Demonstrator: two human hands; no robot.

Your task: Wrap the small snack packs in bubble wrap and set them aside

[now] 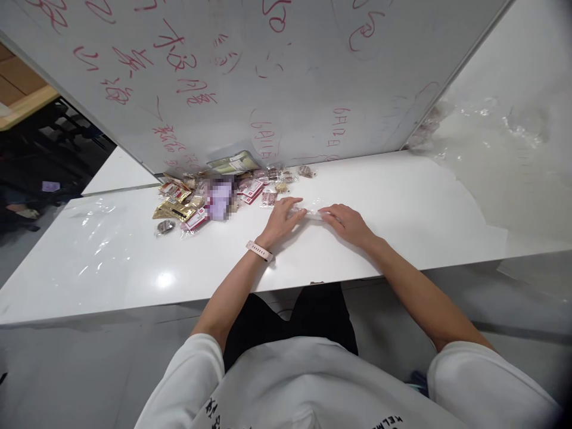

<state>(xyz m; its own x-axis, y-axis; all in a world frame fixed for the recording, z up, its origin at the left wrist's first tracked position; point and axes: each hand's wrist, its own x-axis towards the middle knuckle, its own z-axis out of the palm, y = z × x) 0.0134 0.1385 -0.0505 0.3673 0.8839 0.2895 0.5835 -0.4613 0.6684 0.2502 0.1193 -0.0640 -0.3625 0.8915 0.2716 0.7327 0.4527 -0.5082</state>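
Note:
A crumpled strip of clear plastic [314, 215] lies on the white table between my two hands, looking rolled or folded lengthwise. My left hand [284, 218], with a pale pink band on its wrist, has its thumb and fingers closed on the left end. At the other end, the fingers of my right hand [347, 223] are bent and closed over the plastic. Just beyond my left hand are a small clear packet with reddish-brown contents [269, 198] and a yellowish packet [281, 187].
Gold packets [175, 208], a red-and-white packet [252, 191], a blurred purple item [220, 199] and a green pouch [235, 163] are heaped at the back left. Behind them stands a whiteboard [304, 77] with red writing. Clear plastic sheeting [504, 155] covers the right side.

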